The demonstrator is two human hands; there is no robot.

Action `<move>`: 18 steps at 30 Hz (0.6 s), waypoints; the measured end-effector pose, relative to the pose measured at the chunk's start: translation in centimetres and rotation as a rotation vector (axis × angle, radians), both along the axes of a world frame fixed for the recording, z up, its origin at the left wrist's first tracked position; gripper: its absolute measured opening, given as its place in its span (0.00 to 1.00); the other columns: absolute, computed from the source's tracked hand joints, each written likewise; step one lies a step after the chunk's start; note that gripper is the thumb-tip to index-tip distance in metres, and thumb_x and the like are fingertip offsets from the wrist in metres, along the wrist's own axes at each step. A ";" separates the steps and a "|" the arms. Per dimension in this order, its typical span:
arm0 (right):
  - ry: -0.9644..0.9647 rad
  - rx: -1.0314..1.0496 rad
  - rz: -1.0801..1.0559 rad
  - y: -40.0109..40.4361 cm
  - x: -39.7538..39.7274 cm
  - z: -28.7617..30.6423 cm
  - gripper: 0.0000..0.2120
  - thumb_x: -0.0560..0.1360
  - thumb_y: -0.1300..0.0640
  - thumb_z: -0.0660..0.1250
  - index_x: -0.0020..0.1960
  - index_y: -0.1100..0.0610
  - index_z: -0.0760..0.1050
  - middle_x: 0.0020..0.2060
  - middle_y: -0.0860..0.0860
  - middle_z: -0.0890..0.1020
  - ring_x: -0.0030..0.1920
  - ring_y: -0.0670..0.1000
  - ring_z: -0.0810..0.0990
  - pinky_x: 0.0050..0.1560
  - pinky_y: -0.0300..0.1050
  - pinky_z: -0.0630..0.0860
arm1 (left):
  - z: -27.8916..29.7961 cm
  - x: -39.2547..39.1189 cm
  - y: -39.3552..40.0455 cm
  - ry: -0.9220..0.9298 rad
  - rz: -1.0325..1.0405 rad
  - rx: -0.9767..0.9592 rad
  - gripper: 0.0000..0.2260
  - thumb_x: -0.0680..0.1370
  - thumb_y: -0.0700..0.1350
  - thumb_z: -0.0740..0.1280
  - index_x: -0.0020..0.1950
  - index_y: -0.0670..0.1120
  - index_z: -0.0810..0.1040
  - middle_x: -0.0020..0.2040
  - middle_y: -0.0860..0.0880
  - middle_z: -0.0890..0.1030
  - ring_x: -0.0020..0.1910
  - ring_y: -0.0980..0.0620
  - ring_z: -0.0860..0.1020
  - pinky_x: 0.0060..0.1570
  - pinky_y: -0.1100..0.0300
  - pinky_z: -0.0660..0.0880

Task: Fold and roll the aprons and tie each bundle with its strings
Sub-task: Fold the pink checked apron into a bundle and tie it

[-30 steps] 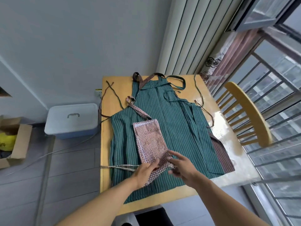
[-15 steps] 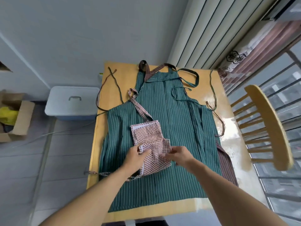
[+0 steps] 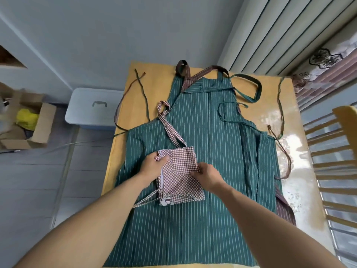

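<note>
Now we pinch the checked apron (image 3: pixel 178 172) at both sides — left hand (image 3: pixel 152 165), right hand (image 3: pixel 207 174) — over the table's (image 3: pixel 152 74) middle; we should roll tight, edges aligned.

Three aprons lie on one bench (image 3: pixel 152 74): a folded checked apron (image 3: pixel 180 171) on top, a green striped apron (image 3: pixel 202 132) spread beneath it, and a brown striped apron (image 3: pixel 284 207) showing at the edges under that. Two hands work at the checked one, left (image 3: pixel 152 164) and right (image 3: pixel 207 174). One lidded plastic bin (image 3: pixel 92 109), one cardboard box (image 3: pixel 36 128) and one wooden chair (image 3: pixel 336 161) stand around.
</note>
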State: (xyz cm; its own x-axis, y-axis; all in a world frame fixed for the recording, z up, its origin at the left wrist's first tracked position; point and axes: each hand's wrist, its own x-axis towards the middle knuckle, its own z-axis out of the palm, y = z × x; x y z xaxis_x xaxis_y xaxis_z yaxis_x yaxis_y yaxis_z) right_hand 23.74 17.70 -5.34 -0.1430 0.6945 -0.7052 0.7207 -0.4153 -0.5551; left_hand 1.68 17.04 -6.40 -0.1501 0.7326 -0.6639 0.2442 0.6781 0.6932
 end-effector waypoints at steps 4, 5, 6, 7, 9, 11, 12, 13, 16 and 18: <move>-0.094 0.023 -0.059 -0.1 -0.5 -0.2 0.19 0.79 0.51 0.71 0.67 0.52 0.70 0.55 0.46 0.81 0.54 0.50 0.82 0.55 0.46 0.81 | -0.1 0.0 0.1 0.105 0.002 0.013 0.29 0.76 0.53 0.74 0.73 0.44 0.71 0.68 0.49 0.77 0.64 0.48 0.77 0.64 0.47 0.76; -0.135 0.038 -0.068 -0.2 -0.5 -0.3 0.21 0.77 0.50 0.72 0.66 0.50 0.68 0.54 0.46 0.81 0.53 0.50 0.83 0.55 0.50 0.82 | -0.1 -0.1 -0.1 0.148 -0.001 0.045 0.24 0.76 0.51 0.75 0.68 0.45 0.73 0.62 0.50 0.80 0.57 0.51 0.79 0.56 0.53 0.79; -0.171 0.051 -0.068 -0.4 -0.5 -0.3 0.22 0.76 0.50 0.73 0.65 0.49 0.67 0.53 0.47 0.82 0.51 0.50 0.83 0.54 0.53 0.83 | 0.0 -0.1 -0.2 0.193 -0.011 0.083 0.20 0.76 0.49 0.76 0.63 0.46 0.73 0.55 0.53 0.81 0.50 0.55 0.79 0.48 0.60 0.77; -0.198 0.059 -0.059 -0.6 -0.5 -0.3 0.23 0.76 0.50 0.73 0.66 0.48 0.66 0.53 0.47 0.82 0.49 0.50 0.84 0.52 0.54 0.83 | 0.0 -0.3 -0.5 0.221 -0.014 0.105 0.18 0.75 0.48 0.76 0.61 0.48 0.73 0.51 0.54 0.80 0.46 0.58 0.78 0.43 0.65 0.74; -0.219 0.069 -0.045 -0.9 -0.5 -0.2 0.24 0.76 0.53 0.74 0.67 0.49 0.67 0.54 0.47 0.83 0.49 0.50 0.84 0.51 0.54 0.84 | -0.3 -0.5 -1.0 0.211 -0.004 0.118 0.19 0.75 0.45 0.76 0.63 0.50 0.72 0.52 0.52 0.81 0.46 0.56 0.80 0.43 0.63 0.77; -0.211 0.058 -0.052 -1.3 -0.5 -0.1 0.25 0.75 0.54 0.74 0.68 0.50 0.67 0.55 0.48 0.84 0.49 0.49 0.85 0.51 0.53 0.84 | -0.4 -1.0 -1.4 0.121 0.031 0.082 0.23 0.75 0.42 0.77 0.66 0.51 0.72 0.53 0.49 0.83 0.47 0.52 0.83 0.47 0.54 0.82; -0.197 0.048 -0.066 -1.4 -0.4 0.0 0.25 0.75 0.54 0.75 0.68 0.51 0.68 0.55 0.49 0.85 0.50 0.49 0.85 0.52 0.53 0.84 | -0.5 -1.2 -1.6 0.077 0.041 0.060 0.25 0.74 0.40 0.77 0.66 0.52 0.72 0.53 0.48 0.84 0.48 0.51 0.84 0.49 0.51 0.83; -0.179 0.033 -0.090 -1.6 -0.3 0.1 0.26 0.75 0.53 0.75 0.68 0.52 0.69 0.56 0.49 0.84 0.51 0.50 0.84 0.54 0.53 0.83 | -0.5 -1.4 -1.8 0.029 0.052 0.039 0.25 0.73 0.38 0.77 0.66 0.52 0.73 0.54 0.47 0.85 0.49 0.50 0.85 0.51 0.49 0.83; -0.083 -0.019 -0.223 -1.6 -0.5 0.9 0.29 0.74 0.47 0.75 0.70 0.56 0.70 0.62 0.52 0.81 0.58 0.52 0.83 0.59 0.51 0.82 | -0.4 -1.8 -1.9 -0.149 0.127 0.028 0.20 0.75 0.37 0.75 0.64 0.50 0.75 0.55 0.46 0.86 0.50 0.49 0.85 0.53 0.46 0.83; -0.063 -0.006 -0.270 -1.0 -1.2 1.6 0.33 0.73 0.43 0.74 0.71 0.59 0.71 0.64 0.53 0.81 0.58 0.52 0.82 0.58 0.48 0.82 | -0.2 -1.8 -1.7 -0.221 0.217 0.031 0.13 0.79 0.41 0.71 0.61 0.51 0.77 0.54 0.47 0.85 0.51 0.49 0.85 0.52 0.49 0.83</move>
